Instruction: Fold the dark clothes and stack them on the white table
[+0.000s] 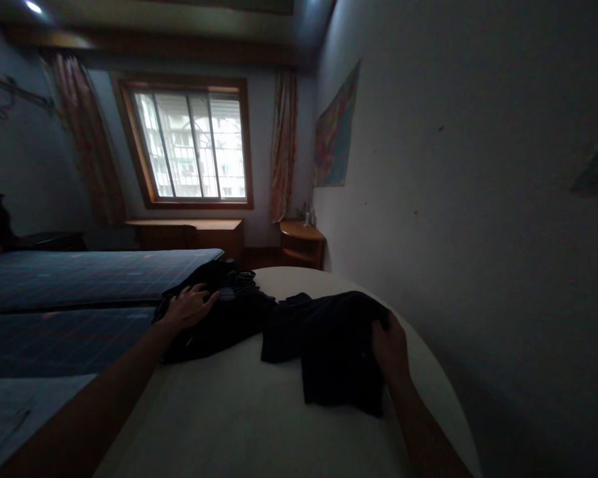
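Observation:
A dark garment (331,335) lies spread and rumpled over a round, pale table (229,405). Its lower edge shows two squared-off ends, but the dim light hides whether it is a pair of trousers. Bunched dark cloth (226,318) with a greyish patch is at its left; I cannot tell whether the two are one piece. My left hand (192,305) rests on this bunched part, fingers spread. At the garment's right edge, my right hand (393,345) has its fingers closed on the fabric.
A bed with a blue checked cover (94,275) borders the table on the left. Close by on the right stands a bare wall (478,265). A wooden desk (214,226) and a corner shelf (303,230) are at the back, near the window (192,146).

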The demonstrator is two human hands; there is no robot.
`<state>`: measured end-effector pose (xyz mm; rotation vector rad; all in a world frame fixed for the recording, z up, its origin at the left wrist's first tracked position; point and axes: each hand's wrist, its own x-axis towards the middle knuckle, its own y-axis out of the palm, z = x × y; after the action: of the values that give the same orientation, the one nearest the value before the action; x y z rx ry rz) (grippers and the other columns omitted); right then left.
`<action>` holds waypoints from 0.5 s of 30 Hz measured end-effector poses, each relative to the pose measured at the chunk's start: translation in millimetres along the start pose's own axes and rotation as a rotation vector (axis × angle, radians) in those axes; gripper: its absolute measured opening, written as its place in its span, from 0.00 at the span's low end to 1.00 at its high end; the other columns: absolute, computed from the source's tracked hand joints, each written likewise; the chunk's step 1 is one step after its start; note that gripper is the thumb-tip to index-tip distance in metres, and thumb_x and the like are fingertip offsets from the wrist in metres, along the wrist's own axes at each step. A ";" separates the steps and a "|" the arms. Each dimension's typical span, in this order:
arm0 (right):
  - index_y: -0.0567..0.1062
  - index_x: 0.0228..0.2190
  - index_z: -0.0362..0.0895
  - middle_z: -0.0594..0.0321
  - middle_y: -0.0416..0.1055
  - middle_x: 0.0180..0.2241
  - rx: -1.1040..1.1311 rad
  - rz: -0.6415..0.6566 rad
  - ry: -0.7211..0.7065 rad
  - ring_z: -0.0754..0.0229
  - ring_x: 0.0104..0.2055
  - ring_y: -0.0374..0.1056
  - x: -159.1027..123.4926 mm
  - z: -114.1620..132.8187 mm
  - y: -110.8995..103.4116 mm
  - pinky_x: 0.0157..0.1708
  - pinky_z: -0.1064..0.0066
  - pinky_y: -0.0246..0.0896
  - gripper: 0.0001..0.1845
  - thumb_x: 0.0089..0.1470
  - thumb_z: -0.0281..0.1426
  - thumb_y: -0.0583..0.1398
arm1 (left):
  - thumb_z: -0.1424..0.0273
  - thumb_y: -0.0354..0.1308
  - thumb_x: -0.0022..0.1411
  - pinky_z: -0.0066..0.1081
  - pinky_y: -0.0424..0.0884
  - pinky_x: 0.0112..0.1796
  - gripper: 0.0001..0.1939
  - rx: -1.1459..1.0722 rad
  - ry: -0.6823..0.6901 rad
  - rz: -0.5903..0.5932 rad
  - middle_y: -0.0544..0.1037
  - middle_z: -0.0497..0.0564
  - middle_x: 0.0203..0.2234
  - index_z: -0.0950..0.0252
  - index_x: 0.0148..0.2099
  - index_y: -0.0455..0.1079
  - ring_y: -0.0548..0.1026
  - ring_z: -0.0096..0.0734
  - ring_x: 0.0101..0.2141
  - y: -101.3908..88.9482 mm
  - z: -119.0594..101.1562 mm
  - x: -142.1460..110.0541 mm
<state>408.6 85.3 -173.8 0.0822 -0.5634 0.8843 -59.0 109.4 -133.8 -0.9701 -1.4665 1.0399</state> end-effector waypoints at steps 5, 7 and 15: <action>0.74 0.48 0.41 0.51 0.74 0.47 0.116 -0.205 -0.116 0.51 0.50 0.68 22.6 11.9 -11.3 0.56 0.54 0.59 0.27 0.46 0.32 0.52 | 0.61 0.54 0.56 0.67 0.51 0.55 0.24 0.171 0.102 0.079 0.65 0.60 0.61 0.60 0.54 0.74 0.56 0.66 0.62 4.9 -11.0 -11.7; 0.75 0.48 0.42 0.52 0.74 0.48 0.110 -0.249 -0.138 0.52 0.51 0.68 35.7 16.0 -10.7 0.57 0.54 0.58 0.27 0.45 0.31 0.52 | 0.68 0.57 0.52 0.70 0.45 0.56 0.31 0.186 0.148 0.083 0.64 0.60 0.62 0.57 0.60 0.70 0.51 0.68 0.64 6.0 -22.3 -14.0; 0.77 0.46 0.40 0.41 0.69 0.53 -0.342 0.184 -0.023 0.36 0.59 0.60 11.6 -8.0 36.1 0.57 0.29 0.43 0.26 0.57 0.44 0.52 | 0.59 0.58 0.60 0.52 0.56 0.59 0.31 -0.022 0.506 0.120 0.57 0.52 0.67 0.47 0.65 0.62 0.58 0.55 0.64 35.3 -90.9 -21.3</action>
<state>390.7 119.1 -180.6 -0.2733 -0.7452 0.9539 35.3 109.5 -166.6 -1.2423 -1.0126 0.7859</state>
